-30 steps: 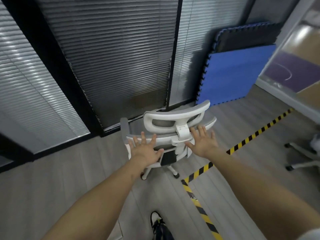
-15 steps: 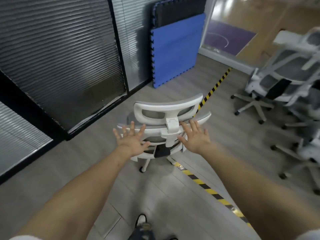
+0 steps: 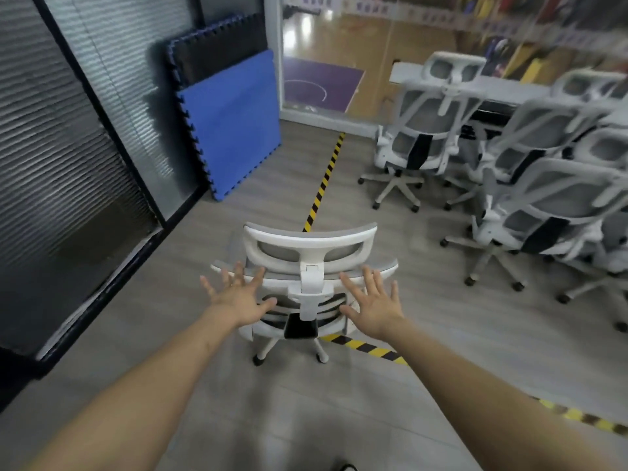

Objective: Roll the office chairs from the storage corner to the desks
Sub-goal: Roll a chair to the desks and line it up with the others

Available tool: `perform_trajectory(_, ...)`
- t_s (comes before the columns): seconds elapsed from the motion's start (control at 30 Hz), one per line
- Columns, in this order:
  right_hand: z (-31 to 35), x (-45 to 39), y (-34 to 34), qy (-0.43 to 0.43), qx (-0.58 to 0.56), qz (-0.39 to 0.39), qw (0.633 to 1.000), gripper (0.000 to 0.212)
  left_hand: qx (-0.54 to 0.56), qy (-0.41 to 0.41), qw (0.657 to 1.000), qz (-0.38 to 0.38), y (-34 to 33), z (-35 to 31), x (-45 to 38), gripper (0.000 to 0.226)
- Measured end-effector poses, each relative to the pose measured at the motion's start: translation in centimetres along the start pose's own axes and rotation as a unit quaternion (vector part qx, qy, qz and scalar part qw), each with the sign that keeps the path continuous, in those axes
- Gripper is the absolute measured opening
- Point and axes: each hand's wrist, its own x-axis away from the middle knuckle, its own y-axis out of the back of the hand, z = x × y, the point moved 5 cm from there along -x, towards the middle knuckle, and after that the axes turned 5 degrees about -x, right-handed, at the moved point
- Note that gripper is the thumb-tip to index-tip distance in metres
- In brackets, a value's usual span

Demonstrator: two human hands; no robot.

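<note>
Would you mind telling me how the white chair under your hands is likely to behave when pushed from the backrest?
The white chair will probably roll easily: it stands on casters on smooth flooring. Pushed high, where the left hand and right hand are spread, it may tip forward or swivel. The mesh back likely flexes slightly.

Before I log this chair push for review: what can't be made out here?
- Head view: seat of the pushed chair, hidden by its backrest.
- Whether the left hand and right hand touch it: unclear.
- Stored chairs: motion-blurred, cut by right edge.
</note>
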Motion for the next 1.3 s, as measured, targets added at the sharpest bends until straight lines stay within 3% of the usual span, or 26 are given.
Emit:
perform_trajectory(0.47, -8.2, -2.4, 1.0, -0.073, -0.122, -0.010, 0.990, 0.076, -0.041, -0.106, 0.993, -0.023, 4.1, -8.1, -9.5, 0.090)
perform_trajectory(0.73, -17.2, -10.0, 4.2, -0.077, -0.155, -0.038, 0.984, 0.079, -0.060, -0.129, 0.990, -0.015, 8.7, -16.9, -19.1, 0.092)
perform_trajectory(1.3, -35.4, -27.3, 14.0, -0.104, -0.167, -0.021, 0.980, 0.083, -0.102, -0.135, 0.986, 0.013, 20.5, -34.4, -38.4, 0.090)
